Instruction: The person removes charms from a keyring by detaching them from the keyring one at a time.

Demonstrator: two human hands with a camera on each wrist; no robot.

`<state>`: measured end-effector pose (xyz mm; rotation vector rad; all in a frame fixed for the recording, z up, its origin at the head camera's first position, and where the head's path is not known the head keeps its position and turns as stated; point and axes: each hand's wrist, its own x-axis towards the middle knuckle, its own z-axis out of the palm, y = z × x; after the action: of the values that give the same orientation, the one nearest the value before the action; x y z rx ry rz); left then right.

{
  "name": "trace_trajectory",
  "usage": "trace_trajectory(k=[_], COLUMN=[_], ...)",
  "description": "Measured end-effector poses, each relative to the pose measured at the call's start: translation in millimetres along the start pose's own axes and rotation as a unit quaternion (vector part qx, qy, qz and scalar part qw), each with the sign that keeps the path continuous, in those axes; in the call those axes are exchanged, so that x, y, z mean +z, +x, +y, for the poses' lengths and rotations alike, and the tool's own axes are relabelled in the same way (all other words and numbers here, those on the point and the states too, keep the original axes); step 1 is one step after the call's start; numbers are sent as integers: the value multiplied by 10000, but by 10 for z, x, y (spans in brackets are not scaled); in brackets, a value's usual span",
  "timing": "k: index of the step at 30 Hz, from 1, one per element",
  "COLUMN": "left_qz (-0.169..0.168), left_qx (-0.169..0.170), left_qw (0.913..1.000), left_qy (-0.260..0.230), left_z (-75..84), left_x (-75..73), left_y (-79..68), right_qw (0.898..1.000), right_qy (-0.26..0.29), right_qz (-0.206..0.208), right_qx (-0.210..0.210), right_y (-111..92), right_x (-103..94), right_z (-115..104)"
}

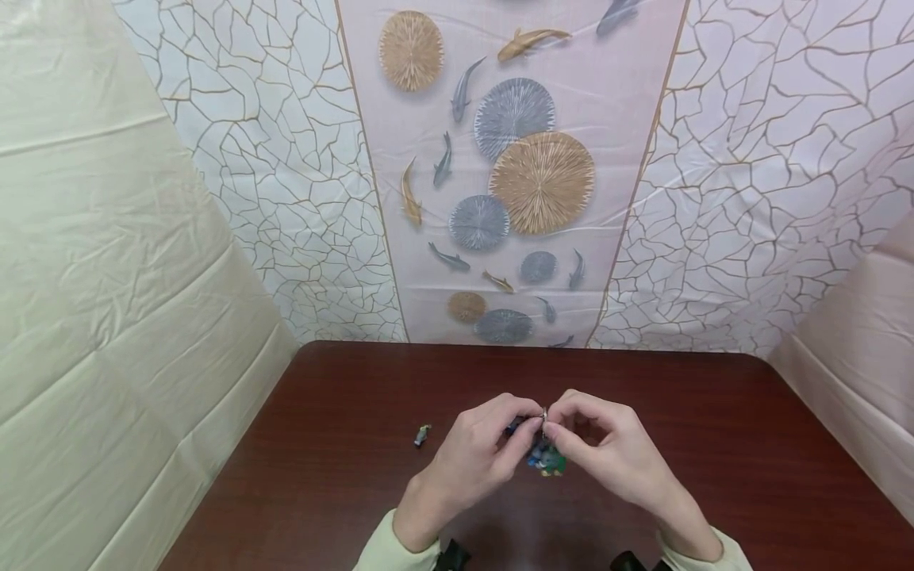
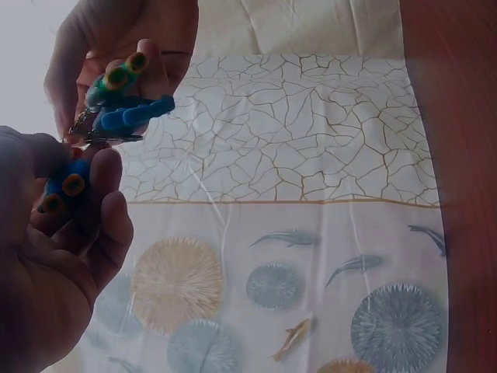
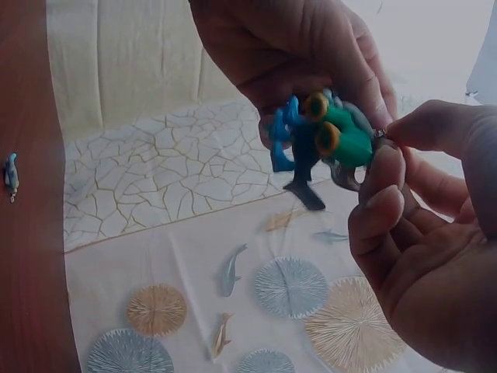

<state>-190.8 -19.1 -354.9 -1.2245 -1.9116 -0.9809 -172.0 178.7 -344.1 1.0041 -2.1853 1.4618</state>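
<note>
In front of me both hands meet over a keychain of small charms, their tips at its thin metal ring (image 1: 545, 414). My left hand (image 1: 480, 448) pinches from the left, with a blue charm with orange ends (image 2: 68, 185) among its fingers. From the right, my right hand (image 1: 616, 446) pinches the metal between thumb and forefinger. Below the fingertips hang a green charm with orange ends (image 3: 345, 138) and a bright blue charm (image 2: 132, 116), beside a dark flat piece (image 3: 305, 194). Fingers partly hide the ring.
A small grey-blue and yellow-green figure (image 1: 422, 434) lies on the dark red-brown table (image 1: 343, 396), left of my hands. Behind the table's far edge hangs a patterned cloth (image 1: 500, 270), with pale cloth (image 1: 107, 277) on the left side.
</note>
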Motion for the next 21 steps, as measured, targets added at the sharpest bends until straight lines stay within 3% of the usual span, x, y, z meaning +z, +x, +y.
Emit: trace_trajectory(k=[6, 11, 21], left_qz=[-29, -45, -104], left_qx=[-115, -139, -66], left_qw=[9996, 9992, 9993], left_qy=[-239, -362, -349], left_z=[32, 52, 96], left_x=[-10, -11, -41], left_y=[-6, -5, 6], right_qw=[9984, 9988, 9989], right_qy=[107, -39, 90], right_qz=[60, 224, 136], right_qx=[-543, -435, -439], right_y=[22, 21, 13], right_x=[3, -12, -9], right_z=[12, 2, -13])
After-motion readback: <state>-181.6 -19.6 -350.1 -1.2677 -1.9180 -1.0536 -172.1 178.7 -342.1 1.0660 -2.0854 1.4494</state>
